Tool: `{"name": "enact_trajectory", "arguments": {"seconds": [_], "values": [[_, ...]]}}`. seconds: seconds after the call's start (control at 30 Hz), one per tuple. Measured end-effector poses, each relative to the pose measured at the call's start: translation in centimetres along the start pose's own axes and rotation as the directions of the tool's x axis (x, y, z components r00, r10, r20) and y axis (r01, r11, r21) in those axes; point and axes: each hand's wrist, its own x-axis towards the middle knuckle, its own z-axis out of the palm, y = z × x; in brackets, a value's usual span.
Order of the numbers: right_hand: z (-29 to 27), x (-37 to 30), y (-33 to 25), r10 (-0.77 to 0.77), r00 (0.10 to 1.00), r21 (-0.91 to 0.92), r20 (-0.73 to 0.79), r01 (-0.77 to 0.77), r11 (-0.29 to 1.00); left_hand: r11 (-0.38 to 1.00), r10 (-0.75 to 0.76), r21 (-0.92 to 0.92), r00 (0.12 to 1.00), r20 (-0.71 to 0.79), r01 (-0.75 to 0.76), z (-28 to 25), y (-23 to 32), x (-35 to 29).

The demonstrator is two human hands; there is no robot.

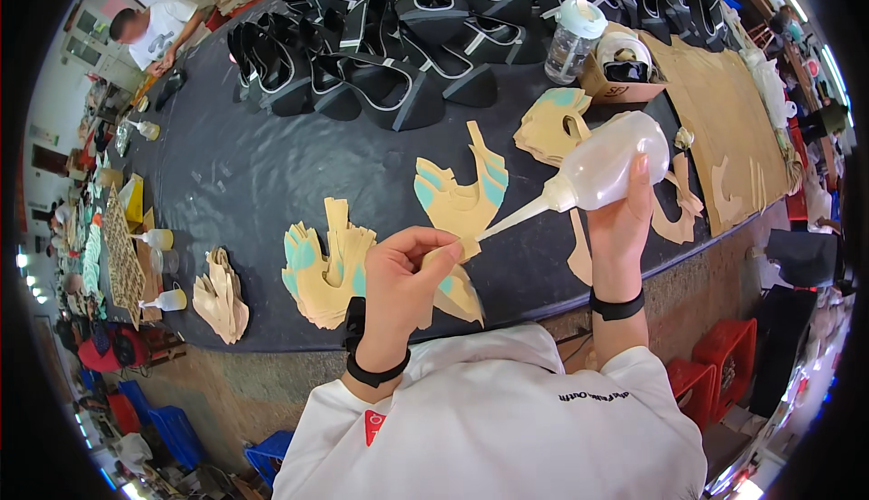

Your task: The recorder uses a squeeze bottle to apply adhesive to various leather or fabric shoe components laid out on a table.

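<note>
My right hand (621, 233) grips a translucent squeeze bottle (608, 161), tilted so its long thin nozzle points down to the left. The nozzle tip is at the beige cut piece (469, 247) that my left hand (407, 274) pinches between thumb and fingers; whether they touch, I cannot tell. Part of that piece is hidden behind the left hand. Just beyond lies a beige shoe-upper piece (460, 203) with teal patches. A fanned stack of similar pieces (328, 269) rests left of my left hand, and another stack (548, 129) lies beyond the bottle.
Black shoes (380, 84) crowd the table's far side. A clear bottle with a white lid (575, 38) stands beside a cardboard box (625, 90). Plain beige pieces (220, 299) lie left; brown cardboard (724, 138) covers the right end. Another person (163, 34) is at the far left.
</note>
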Motion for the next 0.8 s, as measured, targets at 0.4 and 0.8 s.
{"name": "enact_trajectory", "arguments": {"seconds": [0.4,0.8], "values": [[-1.5,0.4,-0.5,0.028,0.999,0.068,0.041,-0.03,0.997,1.0,0.019,-0.008,0.999,0.031,-0.019,1.3,-0.1,0.1],[-1.4,1.6,-0.8,0.036,0.999,-0.002,0.032,-0.036,0.999,1.0,-0.013,0.003,0.999,0.048,0.013,2.2,-0.1,0.5]]}}
